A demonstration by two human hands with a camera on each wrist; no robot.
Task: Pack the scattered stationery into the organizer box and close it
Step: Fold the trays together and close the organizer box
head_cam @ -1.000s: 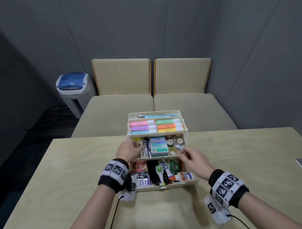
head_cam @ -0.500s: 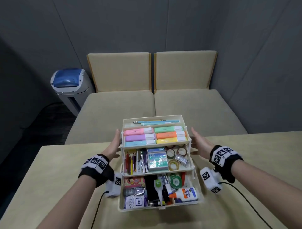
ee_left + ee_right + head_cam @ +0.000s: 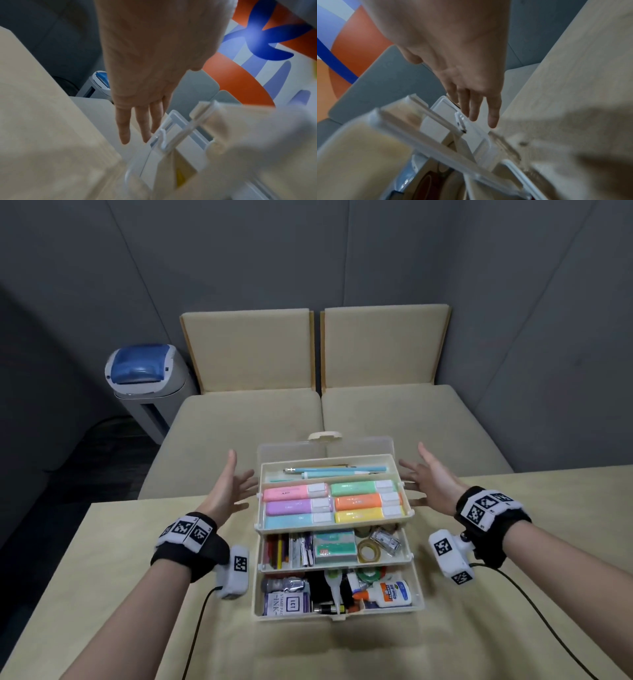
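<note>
A cream three-tier organizer box stands open on the table, its tiers stepped back. The top tier holds pastel highlighters and pens, the middle tier tape rolls and pencils, the bottom a glue bottle and an ink box. The clear lid stands up at the back. My left hand is beside the top tier's left end, fingers straight, holding nothing. My right hand mirrors it at the right end. In the wrist views the left fingers and right fingers reach alongside the box's hinge arms.
The wooden table carries only the box; cables trail from both wrist cameras. Beyond the far edge sit two beige seats, and a blue-lidded bin stands at the back left against grey walls.
Both hands left the middle tier, moved out to the box's two sides and then further back beside the top tier. The box now appears nearer and the lid shows behind it.
</note>
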